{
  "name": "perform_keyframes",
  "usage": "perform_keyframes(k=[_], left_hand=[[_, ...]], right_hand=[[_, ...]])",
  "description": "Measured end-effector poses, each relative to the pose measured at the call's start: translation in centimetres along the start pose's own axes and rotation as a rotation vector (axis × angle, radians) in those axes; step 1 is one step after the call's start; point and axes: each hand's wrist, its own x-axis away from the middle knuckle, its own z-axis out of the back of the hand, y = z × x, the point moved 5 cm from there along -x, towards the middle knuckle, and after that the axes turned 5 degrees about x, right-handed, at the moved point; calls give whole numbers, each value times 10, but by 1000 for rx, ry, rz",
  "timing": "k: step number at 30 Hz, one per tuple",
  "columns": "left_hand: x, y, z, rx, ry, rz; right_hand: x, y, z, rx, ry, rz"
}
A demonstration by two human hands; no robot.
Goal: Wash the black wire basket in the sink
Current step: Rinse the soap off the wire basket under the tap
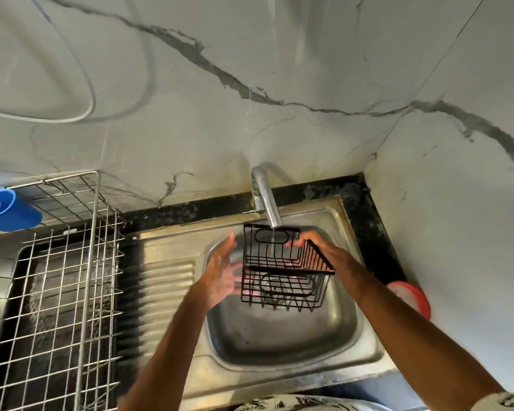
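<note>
The black wire basket (282, 269) hangs over the steel sink (282, 330), right under the tap (266, 200). A thin stream of water runs from the tap through its wires. My right hand (315, 247) grips the basket's right side, fingers curled round the wires near the top. My left hand (223, 271) is at the basket's left side with fingers spread and straight, blurred, its fingertips reaching behind the wires. Whether it touches them I cannot tell.
A steel wire dish rack (69, 280) stands on the left beside the sink's ribbed drainboard (166, 292). A blue plastic holder (8, 209) hangs on the rack's far left. A red-rimmed round container (413, 298) sits at the right wall. Marble wall tiles close behind.
</note>
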Motion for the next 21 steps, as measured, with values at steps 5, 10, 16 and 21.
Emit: perform_keyframes(k=[5,10,16,21], left_hand=[[-6,1,2,-60,214,-75],[-14,17,-1,-64,165,17],[-38,20,20,-123,138,168],[-50,8,42,-269,152,23]], right_hand=[[-97,50,8,48,-51,-326],[-136,45,31,375,70,-232],[-161,12,14,614,-72,-68],[-187,3,-17,674,-258,7]])
